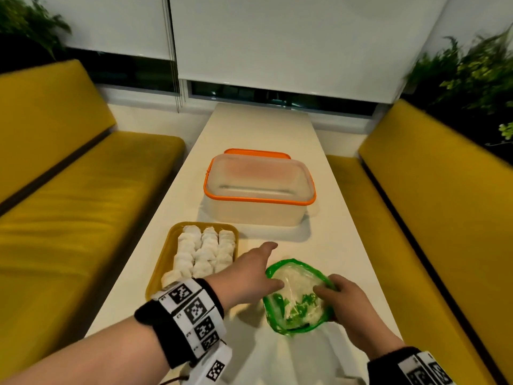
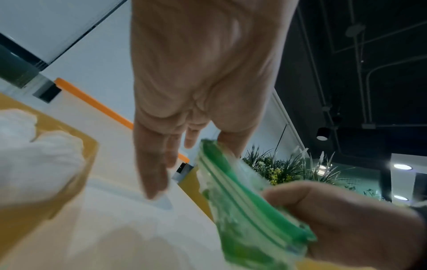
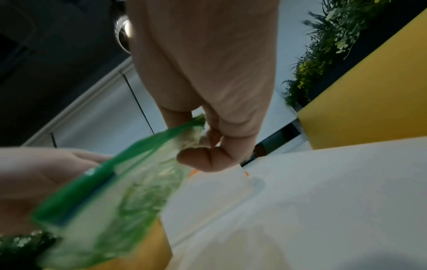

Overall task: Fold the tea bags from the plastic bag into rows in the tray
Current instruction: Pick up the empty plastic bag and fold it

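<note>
Fingers, right: curled on the right rim of the green-edged clear plastic zip bag (image 1: 298,297), the thumb and bent fingers (image 3: 203,160) of the right hand (image 1: 345,304) pinching the green strip and holding the mouth open above the white counter (image 1: 333,245).
Fingers, left: straight and loosely spread, gripping nothing; the left hand (image 1: 255,269) reaches forward at the bag's left rim, its fingertips (image 2: 152,186) beside the opening rather than inside it, as far as the left wrist view shows.
Tray: the shallow mustard-yellow rectangular tray (image 1: 163,262) lies just left of the bag and carries three rows of folded white tea bags (image 1: 202,252), filling most of it from the far end to near the wrist.
Bag contents: pale material shows through the plastic, but how many tea bags remain cannot be told.
Also on the counter: a clear rectangular plastic container with an orange rim (image 1: 259,187), farther back, with nothing visible in it.
Progress: by appearances, well advanced, with the rows nearly complete and little free space in the tray.
Left to do: probably drawing out any remaining tea bags, folding them and closing up the near ends of the rows.
</note>
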The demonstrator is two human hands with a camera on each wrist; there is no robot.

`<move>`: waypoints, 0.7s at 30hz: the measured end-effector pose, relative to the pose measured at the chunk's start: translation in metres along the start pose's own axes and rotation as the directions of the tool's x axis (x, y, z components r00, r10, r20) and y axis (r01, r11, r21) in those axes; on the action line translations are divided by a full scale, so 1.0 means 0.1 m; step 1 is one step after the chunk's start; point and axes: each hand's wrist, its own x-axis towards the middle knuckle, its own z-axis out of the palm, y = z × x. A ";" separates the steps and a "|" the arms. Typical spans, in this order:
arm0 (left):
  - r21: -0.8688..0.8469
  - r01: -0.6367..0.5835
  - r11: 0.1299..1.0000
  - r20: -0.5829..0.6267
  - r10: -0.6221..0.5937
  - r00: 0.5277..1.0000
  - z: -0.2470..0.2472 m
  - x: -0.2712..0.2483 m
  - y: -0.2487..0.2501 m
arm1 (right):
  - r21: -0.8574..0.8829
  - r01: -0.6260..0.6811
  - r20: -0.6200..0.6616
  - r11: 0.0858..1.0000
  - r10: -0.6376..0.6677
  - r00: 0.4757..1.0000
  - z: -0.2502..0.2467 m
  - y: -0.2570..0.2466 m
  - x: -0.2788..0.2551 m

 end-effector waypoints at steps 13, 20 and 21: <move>-0.686 0.148 0.713 0.030 -0.176 0.984 0.14 0.39 0.38 | -0.550 0.297 -0.267 0.780 -0.502 0.823 -0.31 -0.41 0.04; -0.861 0.080 0.502 0.092 -0.001 0.996 0.23 0.35 0.49 | -0.514 0.688 0.164 0.512 -0.729 0.665 0.04 -0.16 0.00; -0.843 0.058 0.535 0.037 -0.051 0.998 0.25 0.37 0.48 | -0.452 0.734 0.219 0.507 -0.734 0.642 0.07 -0.14 -0.01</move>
